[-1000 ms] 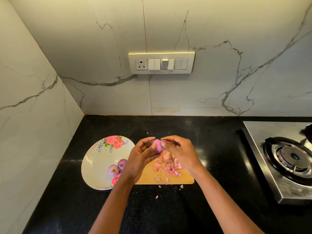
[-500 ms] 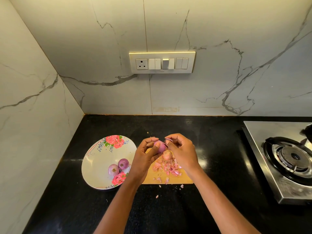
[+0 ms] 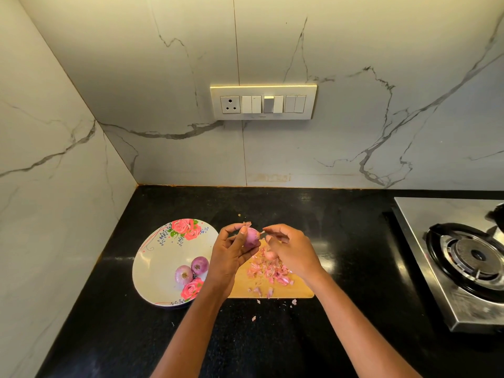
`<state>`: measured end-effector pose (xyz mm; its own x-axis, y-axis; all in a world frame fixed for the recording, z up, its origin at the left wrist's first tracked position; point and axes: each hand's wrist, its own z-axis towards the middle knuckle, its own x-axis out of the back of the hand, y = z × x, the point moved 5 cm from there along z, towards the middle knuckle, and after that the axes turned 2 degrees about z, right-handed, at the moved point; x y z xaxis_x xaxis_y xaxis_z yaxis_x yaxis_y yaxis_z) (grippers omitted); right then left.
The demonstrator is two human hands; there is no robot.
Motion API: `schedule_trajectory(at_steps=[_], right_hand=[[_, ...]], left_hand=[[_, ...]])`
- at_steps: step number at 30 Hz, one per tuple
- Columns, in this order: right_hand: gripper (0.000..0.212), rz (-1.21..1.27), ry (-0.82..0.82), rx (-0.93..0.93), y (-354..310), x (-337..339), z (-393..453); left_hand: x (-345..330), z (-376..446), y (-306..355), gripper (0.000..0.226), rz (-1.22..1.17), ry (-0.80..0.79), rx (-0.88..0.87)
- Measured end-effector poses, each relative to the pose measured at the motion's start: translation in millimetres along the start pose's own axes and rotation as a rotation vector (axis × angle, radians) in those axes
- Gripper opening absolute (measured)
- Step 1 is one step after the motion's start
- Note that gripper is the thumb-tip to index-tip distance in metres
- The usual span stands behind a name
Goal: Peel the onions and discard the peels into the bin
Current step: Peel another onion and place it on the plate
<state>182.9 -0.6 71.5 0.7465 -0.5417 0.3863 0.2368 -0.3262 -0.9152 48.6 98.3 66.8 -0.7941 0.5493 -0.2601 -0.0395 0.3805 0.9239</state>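
My left hand (image 3: 230,252) grips a small pink onion (image 3: 251,237) above the wooden cutting board (image 3: 300,289). My right hand (image 3: 293,248) is just to the right of it, with fingertips pinching a thin strip of peel (image 3: 262,232) at the onion's side. Under the right hand another small onion (image 3: 270,254) lies on the board beside a pile of pink peels (image 3: 268,272). Two peeled purple onions (image 3: 191,270) sit in a white floral plate (image 3: 155,266) to the left. No bin is in view.
A steel gas stove (image 3: 469,257) with a black burner stands at the right on the black counter (image 3: 272,336). A few peel scraps (image 3: 294,301) lie on the counter in front of the board. Marble walls close the back and left; a switch panel (image 3: 263,102) hangs on the back wall.
My right hand has drawn away from the onion to the right with a bit of peel. My left hand has turned the onion so more of it shows.
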Motion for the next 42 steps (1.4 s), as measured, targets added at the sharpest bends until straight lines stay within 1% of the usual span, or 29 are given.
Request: schedule_trajectory(at_steps=[2,5,7,9,12,16,19,21,23,26,29,34,39,42], right_hand=[[0.022,-0.011,-0.013,0.032,-4,-2,0],[0.027,0.007,-0.04,0.099,-13,-4,-4],[0.024,-0.018,-0.014,0.141,-16,-2,-5],[0.019,-0.013,0.014,0.162,-17,1,-5],[0.014,-0.041,0.019,0.187,-18,5,-3],[0.012,-0.198,0.02,0.254,-18,6,-3],[0.012,-0.369,-0.017,0.299,-17,4,-2],[0.018,-0.467,-0.045,0.328,-17,2,-2],[0.024,-0.558,-0.035,0.372,-19,2,-3],[0.025,-0.623,0.007,0.424,-20,2,-6],[0.02,-0.616,0.056,0.43,-21,1,-8],[0.011,-0.563,0.137,0.402,-21,-2,-11],[0.011,-0.404,0.181,0.292,-22,1,-11],[0.013,-0.303,0.194,0.177,-20,5,-9]], left_hand=[[1,1,-1,0.04,0.021,0.02,0.002],[2,2,-2,0.034,0.042,0.034,0.009],[1,2,-2,0.035,0.057,0.022,0.016],[0,3,-2,0.041,0.087,-0.014,0.007],[2,3,0,0.047,0.151,-0.051,-0.05],[5,5,2,0.047,0.323,-0.016,-0.169],[7,7,2,0.046,0.467,-0.009,-0.217],[7,7,3,0.046,0.496,-0.031,-0.227],[7,8,5,0.045,0.497,-0.06,-0.22],[6,8,6,0.042,0.508,-0.082,-0.197],[5,8,6,0.044,0.513,-0.074,-0.203],[1,5,4,0.045,0.559,-0.043,-0.301],[-7,-3,9,0.04,0.523,-0.081,-0.418],[-11,-6,13,0.04,0.497,-0.122,-0.464]])
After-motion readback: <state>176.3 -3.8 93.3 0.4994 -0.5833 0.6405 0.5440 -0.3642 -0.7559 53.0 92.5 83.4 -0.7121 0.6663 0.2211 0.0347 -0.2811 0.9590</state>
